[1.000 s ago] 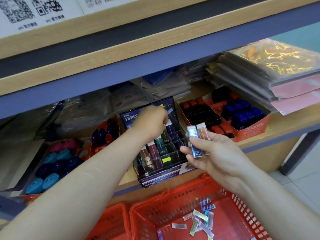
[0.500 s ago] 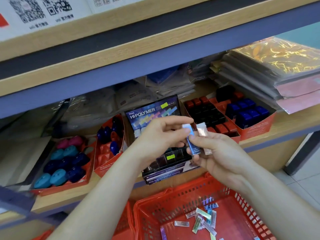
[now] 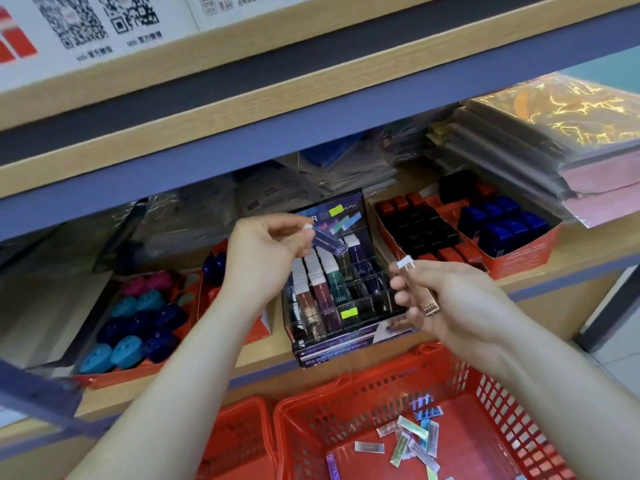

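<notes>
Over the display box (image 3: pixel 334 348) at frame centre, the left hand (image 3: pixel 263 251) pinches a blue eraser (image 3: pixel 329 241) and the right hand (image 3: pixel 460 306) grips a rose-gold eraser (image 3: pixel 420 289). Some slots look filled, but loose erasers (image 3: pixel 412 441) lie in the red basket (image 3: pixel 381 382) at lower right, so restocking seems far from finished.

I read "ON-PVC" on the display box (image 3: pixel 346 299) header card (image 3: pixel 348 211) and "Slim body for precise erasing" on its front strip (image 3: pixel 334 351).

Stationery shop: stocked shelves (image 3: pixel 346 109), eraser display box (image 3: pixel 332 299), shopping basket (image 3: pixel 311 410)
</notes>
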`<state>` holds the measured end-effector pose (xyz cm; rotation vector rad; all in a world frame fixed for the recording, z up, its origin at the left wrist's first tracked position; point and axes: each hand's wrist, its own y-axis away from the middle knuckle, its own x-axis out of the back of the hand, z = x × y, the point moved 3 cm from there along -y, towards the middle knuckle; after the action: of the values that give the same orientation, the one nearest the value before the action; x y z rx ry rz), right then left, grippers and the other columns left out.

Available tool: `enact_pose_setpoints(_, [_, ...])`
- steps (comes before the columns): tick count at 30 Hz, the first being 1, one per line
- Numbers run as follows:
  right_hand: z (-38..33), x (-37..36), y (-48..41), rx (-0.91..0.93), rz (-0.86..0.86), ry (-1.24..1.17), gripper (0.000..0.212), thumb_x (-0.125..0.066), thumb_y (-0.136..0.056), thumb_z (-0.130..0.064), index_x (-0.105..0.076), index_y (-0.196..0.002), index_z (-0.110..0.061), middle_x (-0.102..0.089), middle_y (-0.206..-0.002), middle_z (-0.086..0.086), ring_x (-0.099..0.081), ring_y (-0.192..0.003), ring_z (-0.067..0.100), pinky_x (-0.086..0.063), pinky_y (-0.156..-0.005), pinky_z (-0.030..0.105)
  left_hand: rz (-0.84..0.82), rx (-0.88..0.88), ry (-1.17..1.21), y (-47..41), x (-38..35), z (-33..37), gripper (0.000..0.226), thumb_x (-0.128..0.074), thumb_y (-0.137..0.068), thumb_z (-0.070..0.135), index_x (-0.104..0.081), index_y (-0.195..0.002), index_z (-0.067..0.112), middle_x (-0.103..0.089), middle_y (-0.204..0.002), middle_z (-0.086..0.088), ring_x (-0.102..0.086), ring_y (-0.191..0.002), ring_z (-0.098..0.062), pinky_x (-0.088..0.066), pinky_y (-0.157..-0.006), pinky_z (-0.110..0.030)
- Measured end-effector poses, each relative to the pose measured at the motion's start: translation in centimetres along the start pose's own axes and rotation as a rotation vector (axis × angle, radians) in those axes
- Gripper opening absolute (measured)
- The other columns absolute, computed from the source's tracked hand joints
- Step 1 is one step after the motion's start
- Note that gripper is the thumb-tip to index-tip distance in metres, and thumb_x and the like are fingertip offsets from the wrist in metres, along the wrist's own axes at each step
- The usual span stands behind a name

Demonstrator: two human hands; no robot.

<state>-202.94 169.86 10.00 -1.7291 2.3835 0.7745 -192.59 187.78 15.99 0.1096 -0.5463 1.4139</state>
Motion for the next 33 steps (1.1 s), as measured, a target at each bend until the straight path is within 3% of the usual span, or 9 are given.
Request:
enact_pose_setpoints(4, [-0.1, 0.3, 0.0, 0.064, 0.034, 0.076, 0.017, -0.05, -0.101, -0.01, -0.065, -0.107, -0.004, -0.063, -0.098, 0.012, -0.066, -0.07, 0.014, -0.054, -0.056, 0.022, -0.024, -0.073, -0.175, -1.4, -1.2, -0.2, 0.013, -0.073, -0.085, 0.017, -0.071, -0.084, 0.03, -0.071, -0.079, 0.012, -0.066, -0.073, -0.003, -0.053, -0.071, -0.019])
enact_pose_setpoints(8, [-0.5, 0.4, 0.3, 0.113, 0.047, 0.201, 0.016, -0.057, -0.098, -0.018, -0.068, -0.097, -0.007, -0.064, -0.073, 0.008, -0.058, -0.049, 0.009, -0.044, -0.042, 0.018, -0.041, -0.104, -0.26, -2.4, -2.3, -0.6, 0.012, -0.074, -0.085, 0.02, -0.069, -0.081, 0.03, -0.069, -0.079, 0.012, -0.062, -0.073, -0.001, -0.051, -0.071, -0.021])
enact_pose_setpoints(13, [-0.4, 0.3, 0.4, 0.157, 0.031, 0.371, 0.023, -0.054, -0.1, -0.028, -0.069, -0.09, -0.014, -0.054, -0.055, 0.001, -0.038, -0.041, 0.008, -0.035, -0.038, 0.013, -0.041, -0.151, -0.249, -1.9, -1.3, -1.0, 0.015, -0.068, -0.089, 0.016, -0.066, -0.085, 0.031, -0.064, -0.079, 0.014, -0.058, -0.077, -0.002, -0.045, -0.07, -0.017])
enact_pose_setpoints(15, [-0.3, 0.2, 0.2, 0.167, 0.009, 0.371, 0.024, -0.049, -0.102, -0.021, -0.067, -0.087, -0.013, -0.051, -0.06, 0.004, -0.037, -0.043, 0.008, -0.036, -0.038, 0.013, -0.065, -0.185, -0.248, -1.3, -0.9, -1.1, 0.02, -0.067, -0.089, 0.015, -0.065, -0.083, 0.034, -0.063, -0.078, 0.014, -0.057, -0.076, -0.004, -0.045, -0.07, -0.018])
enact_pose_setpoints(20, [0.4, 0.1, -0.3, 0.144, -0.041, 0.352, 0.024, -0.048, -0.096, 0.006, -0.065, -0.106, -0.008, -0.059, -0.075, 0.012, -0.058, -0.061, 0.015, -0.053, -0.054, 0.02, -0.094, -0.185, -0.306, -0.2, -0.7, -2.3, 0.014, -0.07, -0.087, 0.015, -0.067, -0.085, 0.029, -0.065, -0.08, 0.012, -0.057, -0.074, -0.003, -0.047, -0.069, -0.013])
enact_pose_setpoints(24, [0.7, 0.0, -0.5, 0.113, -0.017, 0.315, 0.016, -0.052, -0.098, -0.003, -0.066, -0.103, -0.007, -0.065, -0.08, 0.009, -0.064, -0.067, 0.015, -0.053, -0.056, 0.024, -0.068, -0.178, -0.323, -0.2, -1.1, -2.8, 0.012, -0.072, -0.086, 0.016, -0.07, -0.085, 0.028, -0.066, -0.08, 0.014, -0.06, -0.075, -0.001, -0.045, -0.067, -0.007])
enact_pose_setpoints(29, [0.9, 0.6, -0.8, 0.126, 0.059, 0.364, 0.015, -0.056, -0.098, -0.013, -0.07, -0.101, -0.015, -0.063, -0.079, 0.01, -0.059, -0.072, 0.02, -0.051, -0.056, 0.023, -0.022, -0.126, -0.199, -1.7, -1.9, -2.4, 0.012, -0.073, -0.085, 0.016, -0.071, -0.083, 0.028, -0.07, -0.08, 0.01, -0.066, -0.078, -0.007, -0.054, -0.074, -0.023])
enact_pose_setpoints(33, [0.5, 0.9, -0.6, 0.158, 0.076, 0.341, 0.011, -0.062, -0.094, -0.009, -0.071, -0.095, -0.012, -0.066, -0.086, 0.019, -0.061, -0.075, 0.024, -0.049, -0.048, 0.018, -0.063, -0.13, -0.221, -3.1, -3.3, -1.8, 0.013, -0.072, -0.086, 0.016, -0.069, -0.082, 0.029, -0.069, -0.081, 0.008, -0.065, -0.078, -0.007, -0.054, -0.074, -0.024])
